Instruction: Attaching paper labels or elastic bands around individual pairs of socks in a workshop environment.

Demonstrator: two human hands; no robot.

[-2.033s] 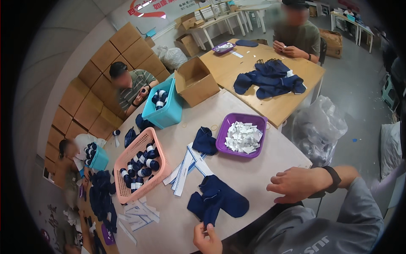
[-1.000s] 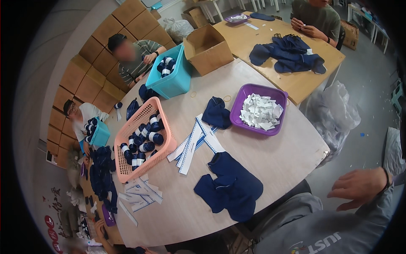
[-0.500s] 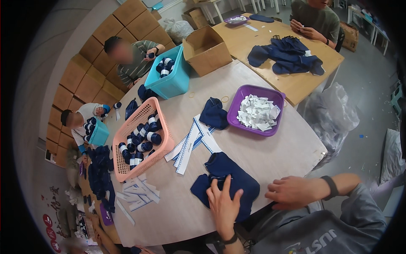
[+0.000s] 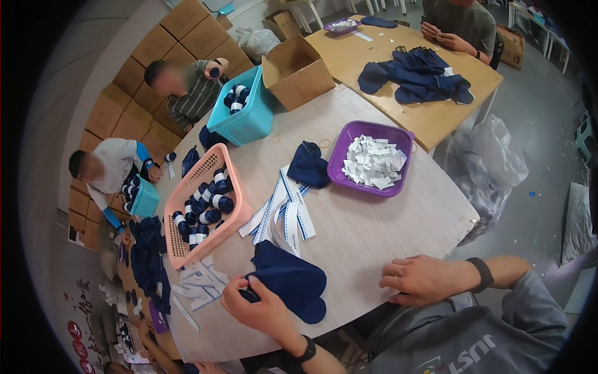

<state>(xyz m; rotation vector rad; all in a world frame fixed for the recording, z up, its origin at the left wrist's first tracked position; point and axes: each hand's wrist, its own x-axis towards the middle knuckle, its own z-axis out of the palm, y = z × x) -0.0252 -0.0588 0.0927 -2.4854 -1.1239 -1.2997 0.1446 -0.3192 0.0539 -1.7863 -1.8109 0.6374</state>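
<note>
Navy socks (image 4: 291, 280) are lying stacked at the near edge of the worktop (image 4: 374, 224), just below the paper bands (image 4: 283, 209). Left hand (image 4: 258, 305) is pinching their cuff end, while right hand (image 4: 423, 279) is resting loosely curled and empty, steadying nothing.

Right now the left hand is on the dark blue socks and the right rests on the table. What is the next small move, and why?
Probably bring the right hand across to the dark blue socks. The left hand has only a pinching grip on their near-left edge, while the right lies flat on the bare table, holding nothing. The paper bands lie just beyond the socks.
</note>
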